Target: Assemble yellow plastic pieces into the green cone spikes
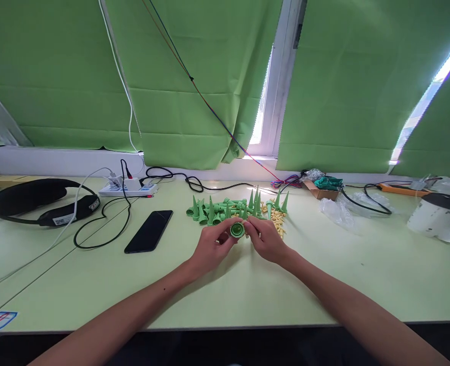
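My left hand (212, 246) is closed around a green plastic spike (237, 230), its round, hollow end turned toward me. On the right side of that rim, the fingers of my right hand (266, 240) are pinched together; what they hold, if anything, is hidden. Just beyond both hands lies a heap of similar green spikes (211, 212), some standing on their wide ends with tips up, others on their sides. Small tan pegs (278, 223) are piled at the right of the heap, partly behind my right hand.
A black phone (149, 232), headphones (70, 209) and a power strip (129, 189) with cables are on the left of the table. At the right are a small cardboard box (321, 191), clear plastic bags (337, 213) and a white roll-shaped object (430, 217). Green curtains hang behind.
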The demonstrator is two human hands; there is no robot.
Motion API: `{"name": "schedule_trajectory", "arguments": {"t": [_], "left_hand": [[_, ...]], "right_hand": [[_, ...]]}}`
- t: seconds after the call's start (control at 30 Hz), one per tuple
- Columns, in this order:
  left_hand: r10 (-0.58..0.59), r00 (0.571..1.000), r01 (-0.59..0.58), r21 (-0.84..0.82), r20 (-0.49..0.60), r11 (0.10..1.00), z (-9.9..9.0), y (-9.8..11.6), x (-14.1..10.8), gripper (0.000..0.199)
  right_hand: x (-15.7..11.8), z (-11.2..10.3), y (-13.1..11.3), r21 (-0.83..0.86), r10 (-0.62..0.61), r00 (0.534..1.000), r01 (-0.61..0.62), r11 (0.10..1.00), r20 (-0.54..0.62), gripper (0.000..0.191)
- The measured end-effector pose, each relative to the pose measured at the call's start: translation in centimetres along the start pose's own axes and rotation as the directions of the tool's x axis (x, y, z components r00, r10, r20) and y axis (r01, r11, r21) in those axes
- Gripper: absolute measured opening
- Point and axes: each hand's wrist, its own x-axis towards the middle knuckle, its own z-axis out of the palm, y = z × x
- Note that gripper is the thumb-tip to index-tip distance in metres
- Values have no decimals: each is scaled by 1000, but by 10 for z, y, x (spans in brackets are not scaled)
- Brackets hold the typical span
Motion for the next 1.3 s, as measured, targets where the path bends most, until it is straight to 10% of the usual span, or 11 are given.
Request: {"name": "schedule_trajectory", "arguments": {"t": [0.4,0.83,1.03,1.3], "left_hand": [[42,999,-42,22,3,999,0,1,-1,29],[-267,964,248,-365,-2,897,1,6,2,30],[-372,909,418,-426,190,803,0,6,9,66],[-409,849,529,-528,336,664,1,-1,13,61]], "right_hand": [[1,0,-3,-3,-13,999,13,1000,-32,35],[1,-1,-9,-28,-64,985,61,998,-160,32],[1,0,-10,-11,-83,987,83,997,-134,32],[0,-1,-11,16,-66,993,68,998,-101,31]]}}
